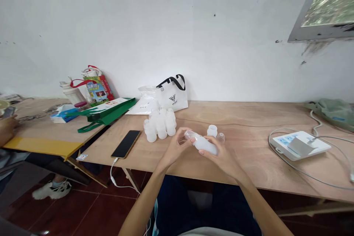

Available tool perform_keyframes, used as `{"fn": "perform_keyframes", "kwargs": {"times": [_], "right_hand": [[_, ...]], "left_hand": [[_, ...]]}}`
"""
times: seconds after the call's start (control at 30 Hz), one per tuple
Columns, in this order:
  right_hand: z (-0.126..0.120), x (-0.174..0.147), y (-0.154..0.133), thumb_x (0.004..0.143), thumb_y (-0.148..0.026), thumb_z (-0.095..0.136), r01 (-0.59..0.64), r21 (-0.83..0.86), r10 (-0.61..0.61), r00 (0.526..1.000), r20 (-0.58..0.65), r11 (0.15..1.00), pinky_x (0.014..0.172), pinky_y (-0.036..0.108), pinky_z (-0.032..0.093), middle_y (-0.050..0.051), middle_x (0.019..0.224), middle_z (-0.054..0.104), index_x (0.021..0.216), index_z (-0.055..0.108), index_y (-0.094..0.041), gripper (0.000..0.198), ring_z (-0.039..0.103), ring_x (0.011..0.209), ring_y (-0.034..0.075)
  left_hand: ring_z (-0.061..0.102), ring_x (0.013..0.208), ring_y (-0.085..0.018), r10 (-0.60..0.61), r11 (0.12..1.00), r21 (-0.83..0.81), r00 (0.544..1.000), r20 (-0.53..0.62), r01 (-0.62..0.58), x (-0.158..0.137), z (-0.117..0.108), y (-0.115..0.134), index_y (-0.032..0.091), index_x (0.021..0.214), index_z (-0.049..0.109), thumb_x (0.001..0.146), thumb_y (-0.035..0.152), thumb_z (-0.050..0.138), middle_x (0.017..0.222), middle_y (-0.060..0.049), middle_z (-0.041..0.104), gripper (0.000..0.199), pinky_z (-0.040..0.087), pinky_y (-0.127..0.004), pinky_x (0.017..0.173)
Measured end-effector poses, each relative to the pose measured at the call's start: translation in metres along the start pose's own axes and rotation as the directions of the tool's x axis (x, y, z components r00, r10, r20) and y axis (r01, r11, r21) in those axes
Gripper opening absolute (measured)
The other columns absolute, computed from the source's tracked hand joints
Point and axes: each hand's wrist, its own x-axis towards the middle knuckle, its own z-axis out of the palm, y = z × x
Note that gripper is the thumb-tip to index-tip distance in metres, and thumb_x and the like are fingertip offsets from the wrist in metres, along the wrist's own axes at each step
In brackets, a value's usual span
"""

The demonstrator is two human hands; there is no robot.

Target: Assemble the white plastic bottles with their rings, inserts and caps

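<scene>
Between my hands a translucent white plastic bottle (207,145) is held tilted above the table, its clear cap end pointing left. My left hand (178,143) is closed around the clear cap end. The fingers of my right hand (219,155) wrap the bottle's body from the right. Just behind my right hand stands an open white bottle (212,130), and a small clear cap (220,138) sits beside it. Left of my left hand, several capped translucent bottles (162,127) stand grouped together on the wooden table (249,125).
A phone (126,144) with a charging cable lies left of the bottles. Behind are a white bag (177,97) and a green bag (110,114). A white device (293,143) with cables sits at right. Another person's hand (8,129) shows at the far left table.
</scene>
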Motion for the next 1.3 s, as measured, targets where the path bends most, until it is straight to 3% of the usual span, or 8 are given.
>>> {"fn": "perform_keyframes", "kwargs": {"times": [0.13,0.23,0.5,0.73,0.83,1.0,1.17,1.3], "right_hand": [[0.011,0.001,0.001,0.096,-0.064,0.055,0.038,-0.023,-0.035,0.991,0.126,0.999,0.101,0.044,0.051,0.006,0.141,0.061,0.143,0.05,-0.032,0.057,0.061,0.125,0.03],[0.015,0.002,0.01,0.098,-0.06,0.055,0.112,-0.121,-0.093,0.984,0.15,0.986,0.106,0.047,0.047,0.005,0.144,0.059,0.142,0.053,-0.033,0.052,0.055,0.133,0.031],[0.026,0.016,0.041,0.099,-0.061,0.051,0.122,-0.373,-0.124,0.992,0.019,0.92,0.091,0.047,0.051,0.007,0.106,0.068,0.108,0.065,-0.026,0.039,0.063,0.107,0.031],[0.031,0.016,0.046,0.099,-0.062,0.053,0.139,-0.354,-0.136,0.99,0.035,0.925,0.102,0.051,0.048,0.009,0.128,0.066,0.139,0.056,-0.029,0.051,0.059,0.123,0.033],[0.025,0.017,0.051,0.1,-0.062,0.052,0.117,-0.293,-0.095,0.992,0.086,0.949,0.106,0.051,0.047,0.008,0.138,0.062,0.148,0.048,-0.032,0.057,0.057,0.128,0.031],[0.023,0.019,0.057,0.102,-0.055,0.05,0.182,-0.358,-0.146,0.981,0.125,0.916,0.107,0.049,0.046,0.006,0.134,0.063,0.131,0.063,-0.031,0.04,0.058,0.126,0.029],[0.028,0.021,0.055,0.103,-0.047,0.05,0.231,-0.447,-0.204,0.973,0.11,0.864,0.1,0.048,0.051,0.006,0.132,0.063,0.122,0.068,-0.031,0.03,0.06,0.122,0.029],[0.029,0.021,0.054,0.103,-0.043,0.049,0.235,-0.466,-0.214,0.972,0.097,0.853,0.099,0.048,0.052,0.006,0.129,0.063,0.118,0.068,-0.03,0.028,0.06,0.12,0.03]], "left_hand": [[0.066,0.114,-0.025,0.019,0.999,0.047,0.997,-0.075,-0.016,-0.001,0.006,0.0,0.025,0.134,0.052,0.084,0.039,0.081,0.127,-0.008,0.066,0.059,0.052,-0.04,0.1],[0.065,0.116,-0.026,0.033,0.995,0.101,0.997,-0.067,-0.026,0.0,0.006,-0.004,0.025,0.128,0.054,0.084,0.038,0.082,0.125,-0.008,0.067,0.054,0.051,-0.043,0.104],[0.061,0.126,-0.029,-0.037,0.987,0.157,0.994,0.1,0.021,0.006,0.002,-0.032,0.024,0.131,0.055,0.086,0.037,0.08,0.136,-0.012,0.063,0.053,0.049,-0.047,0.108],[0.066,0.117,-0.028,-0.029,0.962,0.274,0.998,0.058,0.012,0.003,-0.006,-0.022,0.022,0.13,0.056,0.088,0.038,0.076,0.13,-0.011,0.066,0.049,0.053,-0.045,0.101],[0.067,0.112,-0.026,0.033,0.927,0.376,0.999,-0.039,-0.016,-0.005,-0.02,0.004,0.025,0.135,0.053,0.091,0.042,0.072,0.134,-0.009,0.065,0.051,0.054,-0.043,0.099],[0.064,0.118,-0.026,0.205,0.877,0.478,0.933,-0.295,-0.042,-0.02,-0.061,0.035,0.025,0.141,0.044,0.09,0.042,0.07,0.137,-0.011,0.062,0.059,0.055,-0.036,0.093],[0.07,0.105,-0.029,0.01,0.748,0.627,0.942,-0.337,0.216,-0.029,-0.099,0.031,0.021,0.133,0.044,0.086,0.04,0.07,0.13,-0.013,0.065,0.057,0.057,-0.042,0.089],[0.07,0.099,-0.031,-0.032,0.621,0.739,0.95,-0.31,0.262,-0.028,-0.109,0.017,0.023,0.136,0.043,0.086,0.034,0.067,0.122,-0.01,0.066,0.056,0.054,-0.042,0.087]]}}
